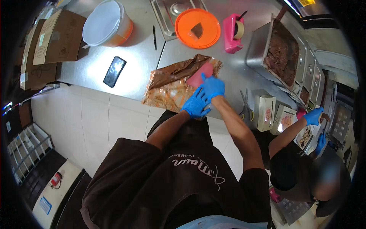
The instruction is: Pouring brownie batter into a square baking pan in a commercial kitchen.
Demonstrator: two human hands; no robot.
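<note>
A clear plastic bag [171,93], smeared orange and brown inside, lies at the front edge of the steel table, with a brown fold along its far side. My left hand [196,104], in a blue glove, rests on its near right part with fingers extended. My right hand [214,87], also blue-gloved, grips a pink flat scraper [202,75] and has its index finger stretched along it. The scraper lies against the bag's right part; its edge under the hand is hidden. Both hands are close together, the right one farther from my body.
Nearby are a black phone [115,71], a pen [154,37], an orange lid [183,28], a pink tape dispenser [231,37] and scissors [246,107]. A white bucket [104,24] and cardboard boxes [61,43] stand left. At right are a deep steel pan [258,50] of brown paste and a co-worker [294,174].
</note>
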